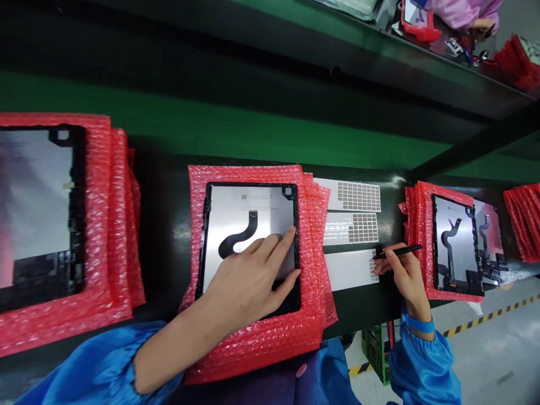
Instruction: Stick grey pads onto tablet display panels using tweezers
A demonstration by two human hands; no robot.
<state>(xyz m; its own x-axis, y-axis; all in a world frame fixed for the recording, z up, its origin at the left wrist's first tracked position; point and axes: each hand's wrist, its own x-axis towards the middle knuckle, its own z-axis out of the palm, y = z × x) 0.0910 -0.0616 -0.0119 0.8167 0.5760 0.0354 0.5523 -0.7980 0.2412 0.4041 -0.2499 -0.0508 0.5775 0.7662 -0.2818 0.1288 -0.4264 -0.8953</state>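
Fingers spread, my left hand lies over a tablet screen panel, its index fingertip at the panel's right frame edge. The panel has a silver back, a black frame and a dark curved ribbon cable. It rests on a stack of red bubble-wrap sheets. Over to the right, my right hand grips a slim black pen-shaped tool. The tool's tip is at the small tabs on the lowest white sticker sheet. Whether it touches a tab I cannot tell.
Two more sticker sheets lie behind the lowest one. Another panel on red wrap sits at the left, and more panels stand at the right. A green crate is below the bench. A person's pink sleeve shows across.
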